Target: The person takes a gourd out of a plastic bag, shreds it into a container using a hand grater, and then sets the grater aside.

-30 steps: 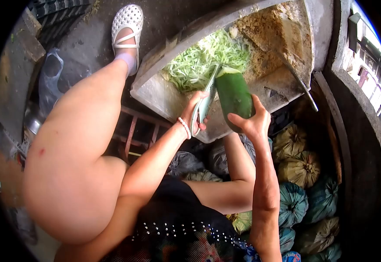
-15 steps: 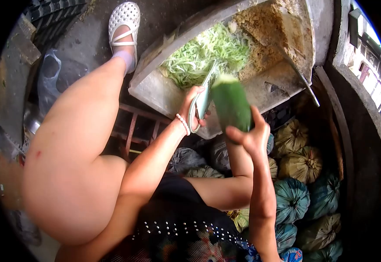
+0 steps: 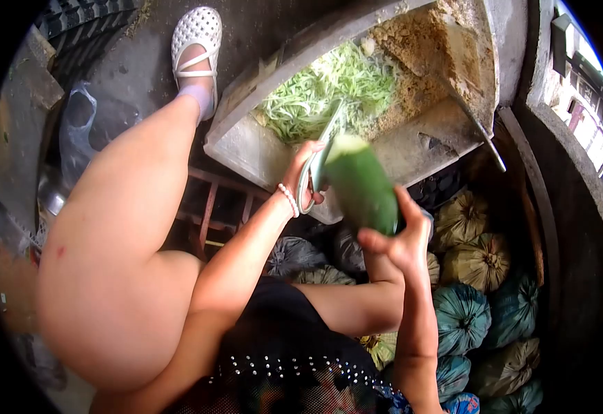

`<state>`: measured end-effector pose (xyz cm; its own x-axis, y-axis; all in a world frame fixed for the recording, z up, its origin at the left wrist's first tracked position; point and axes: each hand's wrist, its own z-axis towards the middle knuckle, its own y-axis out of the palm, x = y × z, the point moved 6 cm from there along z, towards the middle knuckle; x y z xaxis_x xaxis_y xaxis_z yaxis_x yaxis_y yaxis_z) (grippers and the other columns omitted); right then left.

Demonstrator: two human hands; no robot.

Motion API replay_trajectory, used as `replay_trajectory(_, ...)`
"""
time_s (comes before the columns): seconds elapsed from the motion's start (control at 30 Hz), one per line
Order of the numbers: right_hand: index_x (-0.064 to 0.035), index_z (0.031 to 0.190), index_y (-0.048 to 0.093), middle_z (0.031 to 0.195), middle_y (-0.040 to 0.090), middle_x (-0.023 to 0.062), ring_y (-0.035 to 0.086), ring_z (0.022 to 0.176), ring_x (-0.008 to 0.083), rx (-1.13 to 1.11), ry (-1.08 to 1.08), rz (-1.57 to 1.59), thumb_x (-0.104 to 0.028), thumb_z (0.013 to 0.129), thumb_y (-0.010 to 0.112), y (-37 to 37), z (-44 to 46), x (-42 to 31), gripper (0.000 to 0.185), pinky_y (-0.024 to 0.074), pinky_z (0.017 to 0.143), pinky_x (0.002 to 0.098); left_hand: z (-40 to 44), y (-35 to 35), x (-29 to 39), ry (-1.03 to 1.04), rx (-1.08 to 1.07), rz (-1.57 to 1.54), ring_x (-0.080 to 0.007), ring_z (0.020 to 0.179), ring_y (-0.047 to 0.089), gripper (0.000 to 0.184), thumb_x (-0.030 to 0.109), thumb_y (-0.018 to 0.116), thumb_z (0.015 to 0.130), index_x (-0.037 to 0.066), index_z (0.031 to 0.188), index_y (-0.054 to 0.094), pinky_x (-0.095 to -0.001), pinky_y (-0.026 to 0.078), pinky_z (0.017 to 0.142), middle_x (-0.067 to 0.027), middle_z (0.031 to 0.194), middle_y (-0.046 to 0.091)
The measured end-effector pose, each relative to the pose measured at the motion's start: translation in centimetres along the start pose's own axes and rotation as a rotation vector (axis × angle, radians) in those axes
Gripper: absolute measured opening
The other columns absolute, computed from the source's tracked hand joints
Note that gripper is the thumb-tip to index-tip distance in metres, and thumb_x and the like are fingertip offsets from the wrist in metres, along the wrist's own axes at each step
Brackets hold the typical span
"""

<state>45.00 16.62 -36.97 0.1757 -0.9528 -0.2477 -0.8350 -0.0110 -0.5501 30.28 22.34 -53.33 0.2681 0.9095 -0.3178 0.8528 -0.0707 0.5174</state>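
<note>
My left hand is closed around a pale hand-held grater. The rounded end of the grater is near my palm, and its far end points up at the shreds. In my right hand is a thick green gourd, gripped near its lower end. Its cut pale end lies against or very close to the grater's face; motion blur hides the exact contact. Beyond both hands, a heap of pale green shreds sits in a worn trough.
Brown crumbly meal fills the trough's right part, where a long thin rod leans over the rim. Several tied bags are stacked at lower right. A clear plastic bag lies left of my shoe.
The gourd and my right hand have moved down toward me, and the gourd tilts more to the left. My left hand and the grater stay nearly in place.
</note>
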Motion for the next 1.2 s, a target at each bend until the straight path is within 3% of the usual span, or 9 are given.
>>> replay_trajectory(0.1, 0.0136, 0.126, 0.051, 0.108, 0.066, 0.0254, 0.065, 0.102, 0.0298, -0.038, -0.095, -0.095, -0.03, 0.05, 0.084, 0.3, -1.3, -2.0, 0.094, 0.048, 0.093, 0.0355, 0.2, 0.0, -0.7, 0.006, 0.061, -0.047, -0.0126, 0.062, 0.055, 0.058, 0.059, 0.049, 0.078, 0.009, 0.107, 0.059, -0.0234, 0.028, 0.032, -0.0024, 0.076, 0.058)
replay_trajectory(0.23, 0.0095, 0.121, 0.057, 0.097, 0.069, 0.0203, 0.066, 0.088, 0.0234, -0.021, 0.151, 0.069, -0.023, 0.057, 0.081, 0.8, 6.3, 1.6, 0.075, 0.0521, 0.08, 0.0328, 0.2, -1.5, -1.0, 0.012, 0.115, 0.011, -0.015, 0.059, 0.052, 0.055, 0.06, 0.052, 0.078, 0.009, 0.099, 0.057, -0.025, 0.034, 0.037, -0.0032, 0.077, 0.052)
replay_trajectory(0.4, 0.0104, 0.116, 0.059, 0.098, 0.067, 0.0166, 0.066, 0.082, 0.0223, 0.069, 0.298, 0.891, -0.017, 0.076, 0.075, 2.2, 6.3, 6.6, 0.051, 0.0531, 0.075, 0.0308, 0.0, -1.5, -1.3, -0.107, 0.107, -0.048, -0.0179, 0.06, 0.052, 0.054, 0.059, 0.056, 0.077, 0.011, 0.103, 0.054, -0.0265, 0.034, 0.039, -0.0077, 0.076, 0.053)
replay_trajectory(0.63, 0.0003, 0.119, 0.057, 0.11, 0.065, 0.0133, 0.065, 0.092, 0.0263, -0.117, 0.537, 1.613, -0.033, 0.086, 0.063, 5.3, 5.4, 9.0, 0.048, 0.0551, 0.079, 0.04, 0.0, -1.4, -0.6, -0.087, 0.097, -0.062, -0.0188, 0.061, 0.051, 0.055, 0.059, 0.057, 0.076, 0.012, 0.104, 0.053, -0.0266, 0.033, 0.04, -0.0094, 0.075, 0.052)
replay_trajectory(0.67, -0.0032, 0.117, 0.06, 0.111, 0.065, 0.0134, 0.064, 0.097, 0.027, -0.103, 0.559, 1.589, -0.042, 0.091, 0.052, 5.4, 5.3, 9.4, 0.047, 0.0533, 0.083, 0.0388, 0.0, -1.2, -0.8, -0.094, 0.089, -0.071, -0.0189, 0.062, 0.051, 0.054, 0.058, 0.057, 0.077, 0.012, 0.104, 0.053, -0.0268, 0.033, 0.04, -0.0091, 0.075, 0.052)
replay_trajectory(0.83, 0.0004, 0.11, 0.06, 0.103, 0.063, 0.0108, 0.059, 0.099, 0.0191, 0.488, 0.268, 0.885, -0.032, 0.094, 0.057, 4.3, 6.0, 12.6, 0.037, 0.0492, 0.087, 0.0354, 1.4, -1.9, -1.8, -0.079, 0.006, -0.219, -0.0241, 0.058, 0.053, 0.041, 0.052, 0.053, 0.083, 0.015, 0.1, 0.053, -0.0293, 0.032, 0.037, -0.0051, 0.076, 0.053)
replay_trajectory(0.9, 0.0066, 0.138, 0.037, 0.123, 0.055, 0.0147, 0.053, 0.111, 0.0233, 0.622, 0.264, 0.834, -0.025, 0.074, 0.084, 3.3, 4.3, 7.9, 0.086, 0.0436, 0.097, 0.0322, 1.1, -2.1, -1.5, -0.062, 0.13, -0.153, -0.0264, 0.062, 0.054, 0.043, 0.056, 0.053, 0.081, 0.02, 0.104, 0.055, -0.0308, 0.032, 0.038, -0.0037, 0.083, 0.055)
replay_trajectory(1.03, 0.0068, 0.135, 0.038, 0.122, 0.057, 0.0223, 0.057, 0.113, 0.0316, 0.529, 0.166, 0.453, -0.042, 0.051, 0.093, 3.5, 5.3, 8.2, 0.112, 0.0479, 0.094, 0.037, 0.9, -1.5, -0.9, -0.093, 0.116, -0.086, -0.0254, 0.063, 0.053, 0.051, 0.062, 0.053, 0.073, 0.022, 0.104, 0.056, -0.03, 0.031, 0.042, -0.0028, 0.088, 0.057)
replay_trajectory(1.2, 0.0041, 0.122, 0.049, 0.111, 0.059, 0.0241, 0.059, 0.106, 0.0374, 0.488, 0.089, -0.027, -0.049, 0.046, 0.089, 0.5, 6.6, 4.6, 0.101, 0.048, 0.092, 0.0417, 0.2, -0.7, -0.5, -0.08, 0.086, -0.02, -0.0229, 0.061, 0.053, 0.053, 0.061, 0.054, 0.073, 0.018, 0.105, 0.051, -0.0309, 0.032, 0.041, -0.0036, 0.083, 0.051)
